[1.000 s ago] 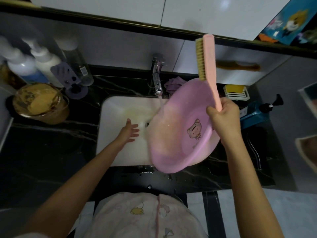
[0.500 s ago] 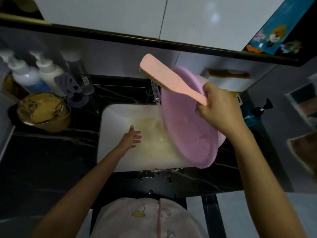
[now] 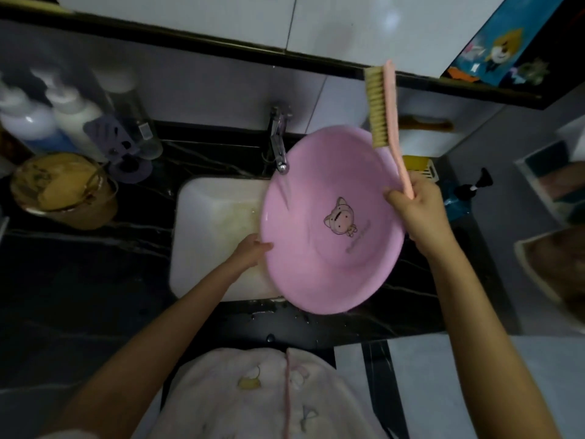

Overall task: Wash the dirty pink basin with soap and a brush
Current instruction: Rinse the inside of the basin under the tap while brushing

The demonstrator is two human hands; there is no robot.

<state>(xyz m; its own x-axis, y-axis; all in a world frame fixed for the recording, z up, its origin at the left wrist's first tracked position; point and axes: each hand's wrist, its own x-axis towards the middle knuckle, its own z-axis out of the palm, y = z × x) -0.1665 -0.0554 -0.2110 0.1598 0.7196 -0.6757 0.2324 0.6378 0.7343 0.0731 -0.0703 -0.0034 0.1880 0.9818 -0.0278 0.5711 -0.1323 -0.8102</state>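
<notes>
You wear a pale, fluffy top (image 3: 269, 407), off-white with a pinkish cast. A pink seam (image 3: 287, 397) runs straight down its front. Small cartoon prints dot the fabric, one of them yellow (image 3: 248, 382) and the rest too faint to read. Your left hand (image 3: 250, 251) and right hand (image 3: 418, 213) are bare, as are both forearms.

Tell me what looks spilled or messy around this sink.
Water drops lie splashed on the black counter just in front of the white sink, and yellowish residue streaks its floor beside the pink basin.
</notes>
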